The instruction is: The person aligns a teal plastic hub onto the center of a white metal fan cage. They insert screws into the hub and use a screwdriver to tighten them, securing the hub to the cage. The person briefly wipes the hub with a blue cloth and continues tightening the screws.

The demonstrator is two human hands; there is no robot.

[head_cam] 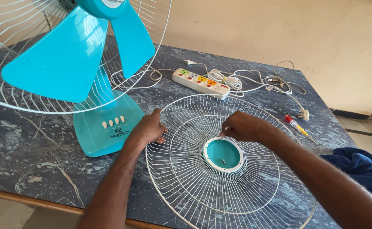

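Dark marbled stone formed the tabletop [33, 169], where one round white wire fan guard [254, 195] lay flat at its near edge. Its left hand [150, 129] curled over the rim at ten o'clock; its right hand [243, 126] pinched the wires above one teal plastic hub [223, 153]. Beyond stood one teal fan [105, 127], one white power strip [201, 83], one red-yellow screwdriver [295, 125], one blue cloth [360, 167].
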